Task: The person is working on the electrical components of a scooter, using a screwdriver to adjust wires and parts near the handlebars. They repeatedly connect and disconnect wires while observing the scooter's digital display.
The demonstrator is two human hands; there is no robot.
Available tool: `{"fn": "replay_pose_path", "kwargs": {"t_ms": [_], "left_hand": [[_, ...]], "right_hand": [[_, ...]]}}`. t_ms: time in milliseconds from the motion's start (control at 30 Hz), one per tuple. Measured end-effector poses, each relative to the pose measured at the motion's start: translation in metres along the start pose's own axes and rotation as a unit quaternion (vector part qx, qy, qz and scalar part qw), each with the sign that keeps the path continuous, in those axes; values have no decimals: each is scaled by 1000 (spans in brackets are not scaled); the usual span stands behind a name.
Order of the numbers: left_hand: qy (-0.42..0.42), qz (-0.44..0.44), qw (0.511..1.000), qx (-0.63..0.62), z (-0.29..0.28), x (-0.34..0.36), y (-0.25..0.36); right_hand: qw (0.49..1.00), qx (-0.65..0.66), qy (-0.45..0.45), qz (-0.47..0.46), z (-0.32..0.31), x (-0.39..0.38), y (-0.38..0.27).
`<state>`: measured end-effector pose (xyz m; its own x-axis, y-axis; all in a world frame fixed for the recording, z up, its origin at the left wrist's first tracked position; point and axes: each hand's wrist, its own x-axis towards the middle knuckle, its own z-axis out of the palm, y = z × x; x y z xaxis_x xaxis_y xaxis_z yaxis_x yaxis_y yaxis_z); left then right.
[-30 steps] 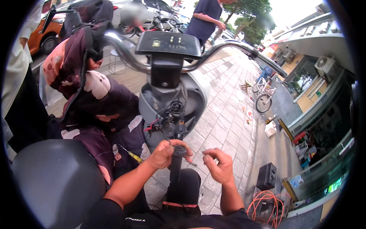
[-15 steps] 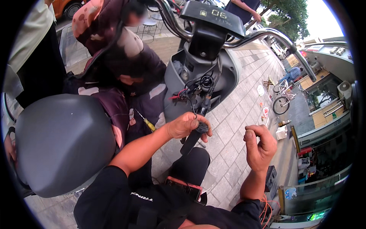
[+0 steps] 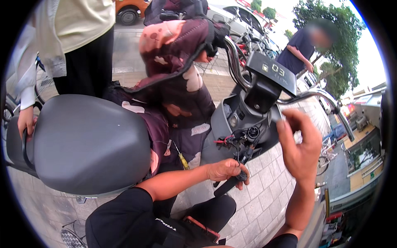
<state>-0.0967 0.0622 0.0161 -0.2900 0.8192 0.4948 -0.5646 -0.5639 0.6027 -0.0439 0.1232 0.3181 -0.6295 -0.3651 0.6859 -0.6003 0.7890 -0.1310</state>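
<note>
The left grip [image 3: 227, 170] pinches a black handle [image 3: 225, 187], the right grip [image 3: 302, 144] stands spread to its right (seemingly empty), and work looks midway, the wires [image 3: 251, 134] just beyond the left grip bared but not yet covered.

The quilted cover [image 3: 175, 97] is patterned; a screwdriver [image 3: 183, 161] lies on it
</note>
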Motion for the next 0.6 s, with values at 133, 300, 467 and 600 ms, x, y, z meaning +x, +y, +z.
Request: {"fn": "replay_pose_path", "kwargs": {"t_ms": [133,300,467,600], "left_hand": [[-6,-6,1000,-12,-5,-3,-5],[7,-9,1000,-1,10,-2,1],[10,17,999,36,-3,-8,-9],[33,69,997,12,2,-5,-10]], "right_hand": [[989,70,-15,-127,44,94,-32],[963,-72,-92,-242,143,193,-80],[899,-243,-353,-93,210,245,-107],[789,-219,-573,-25,232,275,-118]]}}
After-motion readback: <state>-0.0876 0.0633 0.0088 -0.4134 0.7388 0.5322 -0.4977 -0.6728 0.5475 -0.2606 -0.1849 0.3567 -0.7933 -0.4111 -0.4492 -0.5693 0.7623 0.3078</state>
